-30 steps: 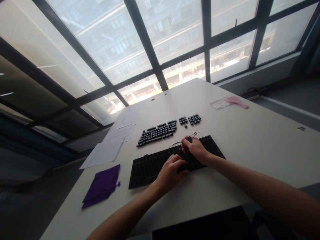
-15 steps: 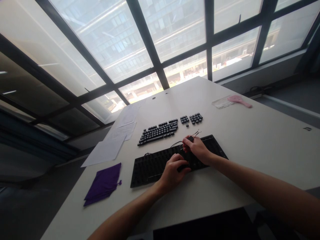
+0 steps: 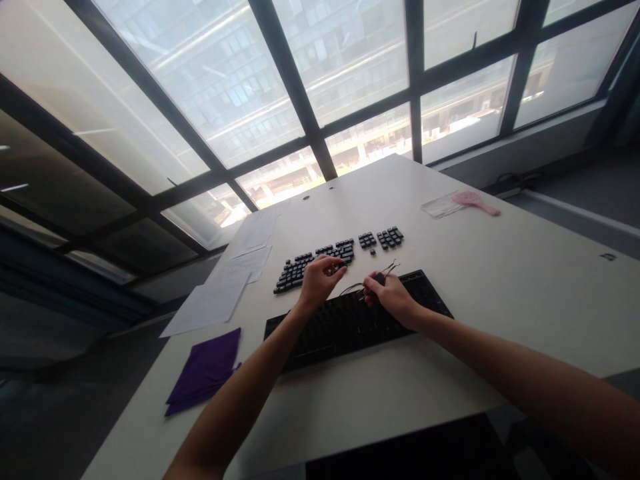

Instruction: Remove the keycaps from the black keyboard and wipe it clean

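A black keyboard (image 3: 345,337) lies at a slant on the white table, its key area bare of caps. Behind it, loose black keycaps (image 3: 291,275) are laid out in keyboard order. My left hand (image 3: 320,280) is over the front right of these rows, fingers pinched on what looks like a dark keycap, mostly hidden by the fingers. Above the keyboard's back edge, my right hand (image 3: 393,299) is closed around a keycap puller (image 3: 381,277) with a dark handle, its thin wire prongs pointing up and away. A black cable (image 3: 350,289) curves between the hands.
A purple drawstring pouch (image 3: 203,373) lies at the left, near papers (image 3: 207,307) along the table's left edge. A pink hairbrush (image 3: 477,202) and a clear plastic bag (image 3: 440,206) are at the far right. Smaller keycap groups (image 3: 390,238) sit behind my right hand.
My left hand has moved from the middle of the keyboard, forward and left, to the laid-out keycaps. My right hand stays nearly in place with the keycap puller.
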